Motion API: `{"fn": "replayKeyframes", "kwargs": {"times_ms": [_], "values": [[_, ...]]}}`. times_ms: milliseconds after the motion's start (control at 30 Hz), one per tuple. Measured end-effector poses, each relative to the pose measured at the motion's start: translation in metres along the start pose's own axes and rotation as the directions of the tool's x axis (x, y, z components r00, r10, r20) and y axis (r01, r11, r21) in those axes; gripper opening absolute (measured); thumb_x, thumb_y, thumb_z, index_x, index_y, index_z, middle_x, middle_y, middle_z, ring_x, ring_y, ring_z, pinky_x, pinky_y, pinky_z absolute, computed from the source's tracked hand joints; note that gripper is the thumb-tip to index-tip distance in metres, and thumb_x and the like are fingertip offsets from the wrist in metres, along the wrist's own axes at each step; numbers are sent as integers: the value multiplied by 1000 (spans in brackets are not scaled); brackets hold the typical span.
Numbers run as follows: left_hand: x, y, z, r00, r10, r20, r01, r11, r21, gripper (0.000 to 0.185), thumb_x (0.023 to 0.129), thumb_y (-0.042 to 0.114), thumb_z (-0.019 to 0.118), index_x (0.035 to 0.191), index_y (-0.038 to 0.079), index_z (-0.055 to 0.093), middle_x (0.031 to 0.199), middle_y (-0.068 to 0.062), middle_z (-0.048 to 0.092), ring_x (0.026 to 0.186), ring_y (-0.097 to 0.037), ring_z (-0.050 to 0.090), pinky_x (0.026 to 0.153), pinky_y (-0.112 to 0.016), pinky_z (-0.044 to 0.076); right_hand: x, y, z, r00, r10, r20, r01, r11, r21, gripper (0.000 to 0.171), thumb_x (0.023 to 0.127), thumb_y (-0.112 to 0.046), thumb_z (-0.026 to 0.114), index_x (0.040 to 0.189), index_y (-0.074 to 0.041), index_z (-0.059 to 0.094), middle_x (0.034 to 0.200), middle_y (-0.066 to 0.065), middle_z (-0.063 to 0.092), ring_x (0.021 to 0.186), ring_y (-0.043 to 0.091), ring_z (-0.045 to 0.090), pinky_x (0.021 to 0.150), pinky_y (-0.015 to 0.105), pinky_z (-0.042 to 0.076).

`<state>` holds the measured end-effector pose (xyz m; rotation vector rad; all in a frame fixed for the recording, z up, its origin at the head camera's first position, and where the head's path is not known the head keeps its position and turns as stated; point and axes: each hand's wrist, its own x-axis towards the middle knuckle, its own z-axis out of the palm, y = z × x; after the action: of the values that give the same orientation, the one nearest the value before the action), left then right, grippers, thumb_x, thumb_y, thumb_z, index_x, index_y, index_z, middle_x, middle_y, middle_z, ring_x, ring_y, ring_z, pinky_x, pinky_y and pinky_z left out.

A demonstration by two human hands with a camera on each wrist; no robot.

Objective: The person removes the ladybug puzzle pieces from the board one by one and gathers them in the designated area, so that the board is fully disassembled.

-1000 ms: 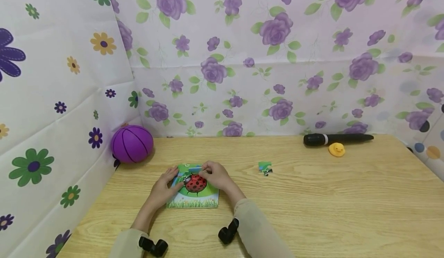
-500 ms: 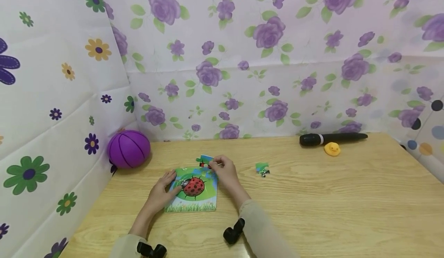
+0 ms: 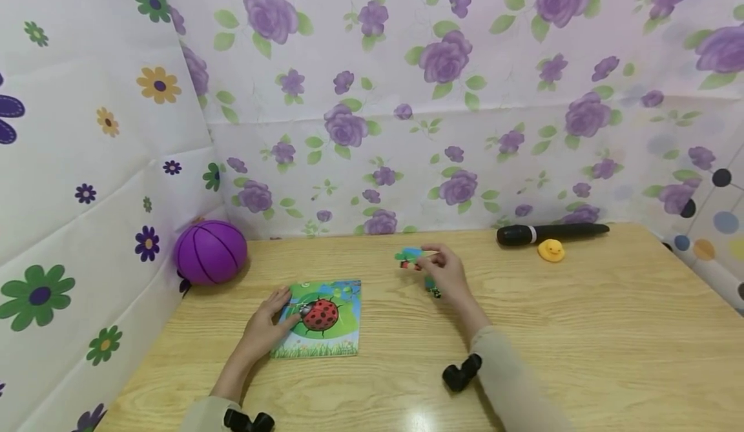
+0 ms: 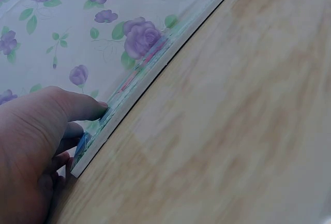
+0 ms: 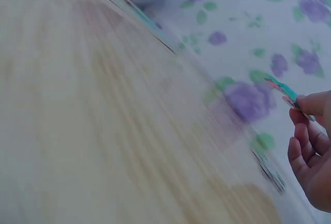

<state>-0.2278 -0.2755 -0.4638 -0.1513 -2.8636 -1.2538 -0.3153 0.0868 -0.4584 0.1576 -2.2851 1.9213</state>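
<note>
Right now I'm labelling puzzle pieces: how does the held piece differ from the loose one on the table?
The held piece is pinched in the right hand, above the table; the loose piece lies on it. The held piece shows blue and red; the visible part of the loose piece shows dark markings. Both carry green.

left sleeve (image 3: 203, 414): beige | right sleeve (image 3: 511, 374): beige | wrist cameras (image 3: 462, 373): black, rounded ends

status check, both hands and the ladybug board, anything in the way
Right hand pinching puzzle piece above table. Left hand resting on ladybug board, left side. Second piece partly hidden by right hand; no obstruction seen.
</note>
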Motion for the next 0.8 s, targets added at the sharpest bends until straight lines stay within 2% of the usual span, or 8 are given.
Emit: {"fn": "replayKeyframes", "kwargs": {"times_ms": [67,200,367,467,567,733,800], "values": [[0,-1,0,1000,2,0,-2,1000,4,67,96,24,60,150,-2,31,162,-19,22,151,-42,10,122,-61,11,0,5,-21,1000,8,-3,-8,1000,-20,35,94,-16,65,125,-3,61,83,-1,69,76,6,60,66,18,49],[0,-1,0,1000,9,-2,-9,1000,12,66,96,23,60,150,-3,32,161,-21,23,151,-43,11,122,-61,11,0,13,-59,999,33,-36,-35,998,-60,38,94,-19,65,127,-2,60,78,-13,68,72,2,58,63,16,49],[0,-1,0,1000,12,-2,-12,1000,19,67,96,25,60,150,-3,32,161,-21,22,151,-43,11,122,-61,12,-2,25,-99,997,52,-52,-60,985,-162,41,95,-28,64,128,-4,61,76,-26,63,72,-4,57,64,15,46],[0,-1,-1,1000,7,2,-7,1000,16,67,96,26,60,151,-2,31,162,-20,21,151,-43,10,121,-62,12,-4,30,-115,996,90,-5,-89,973,-213,44,96,-32,61,131,-5,59,77,-21,63,66,-1,51,60,18,43],[0,-1,-2,1000,3,2,-3,1000,7,67,96,26,60,151,-1,31,162,-19,20,151,-43,9,121,-63,11,-5,31,-122,991,122,49,-106,960,-259,45,96,-34,61,131,-6,59,83,-13,66,68,3,49,59,21,41],[1,-1,-1,1000,1,5,-1,1000,0,67,96,25,60,151,-2,31,162,-20,20,151,-42,8,121,-63,11,-7,31,-124,989,91,119,-43,935,-352,40,96,-32,61,126,-7,63,94,5,72,84,7,60,79,23,46],[1,-1,0,1000,-3,9,3,1000,-4,67,96,24,60,151,-1,31,162,-19,20,151,-42,8,121,-63,11,-7,32,-123,988,76,131,-23,929,-370,37,96,-29,61,125,-6,64,95,10,72,85,8,61,81,24,46]]}}
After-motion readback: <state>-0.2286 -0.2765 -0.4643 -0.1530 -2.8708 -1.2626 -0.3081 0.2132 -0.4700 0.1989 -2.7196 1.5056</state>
